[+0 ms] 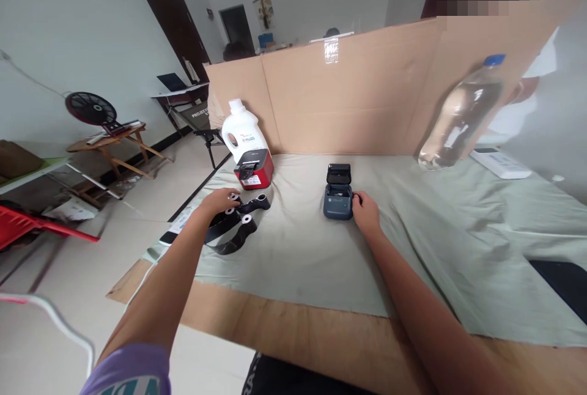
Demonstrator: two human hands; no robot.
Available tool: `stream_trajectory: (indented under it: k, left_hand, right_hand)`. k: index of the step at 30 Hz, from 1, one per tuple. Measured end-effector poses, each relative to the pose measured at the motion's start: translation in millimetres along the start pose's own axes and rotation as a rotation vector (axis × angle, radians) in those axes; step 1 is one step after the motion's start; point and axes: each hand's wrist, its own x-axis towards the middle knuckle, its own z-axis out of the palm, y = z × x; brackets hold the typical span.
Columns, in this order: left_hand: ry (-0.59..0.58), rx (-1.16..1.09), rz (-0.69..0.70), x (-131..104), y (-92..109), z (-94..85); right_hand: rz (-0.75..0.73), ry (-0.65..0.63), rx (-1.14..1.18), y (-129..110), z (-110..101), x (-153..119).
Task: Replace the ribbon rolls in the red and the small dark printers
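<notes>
Purple fabric sleeve (132, 370) closest, then cloth-draped wooden bench (229, 312). Now black ribbon rolls (233, 219), left: likely light, slippery; pinch white cores (248, 219). Left grip (219, 202) half-curled there, can't tell if holding. Boxy dark-blue plastic printer (338, 206), centre: likely stiff, raised lid (339, 173) fragile; take sides. Right grip (368, 214) half-curled at right side, clasp unclear.

The left hand (219, 202) touches black ribbon rolls (239, 238) while the right hand (367, 213) rests against an open-lidded dark blue device (338, 206) on the worktop (284, 320).

A dark-blue printer (338, 206) stands open, right of black rolls (248, 227).
</notes>
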Motion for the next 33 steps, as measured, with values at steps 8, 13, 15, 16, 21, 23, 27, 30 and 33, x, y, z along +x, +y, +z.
stream_trajectory:
  k: [8, 13, 15, 16, 21, 23, 27, 30, 33]
  left_hand:
    - [0.413, -0.233, -0.062, -29, 9, -32.3]
    - [0.378, -1.091, 0.119, -61, 72, -29.6]
    - [0.259, -1.256, 0.193, -66, 108, -15.2]
    - [0.199, -1.303, 0.221, -67, 126, -5.9]
    - [-0.03, -1.398, 0.3, -57, 209, 48.9]
    - [-0.068, -1.446, 0.313, -52, 232, 69.1]
    - [-0.067, -1.499, 0.348, -47, 256, 99.3]
    - [-0.048, -1.455, 0.347, -49, 260, 113.8]
    - [0.024, -1.381, 0.332, -52, 258, 121.2]
  right_hand:
    - [0.004, 0.002, 0.044, 1, 0, 0]
    - [0.008, 0.056, 0.15, -5, 0, -1]
    - [-0.061, 0.097, 0.23, -20, -8, 0]
    - [-0.12, 0.093, 0.274, -30, -15, 2]
    - [-0.297, -0.169, 0.427, -85, -53, 7]
    - [-0.217, -0.235, 0.49, -94, -57, 7]
    - [-0.012, -0.3, 0.708, -89, -43, 7]
    - [0.008, -0.326, 0.783, -80, -28, 7]
    - [-0.007, -0.357, 0.752, -75, -20, 5]
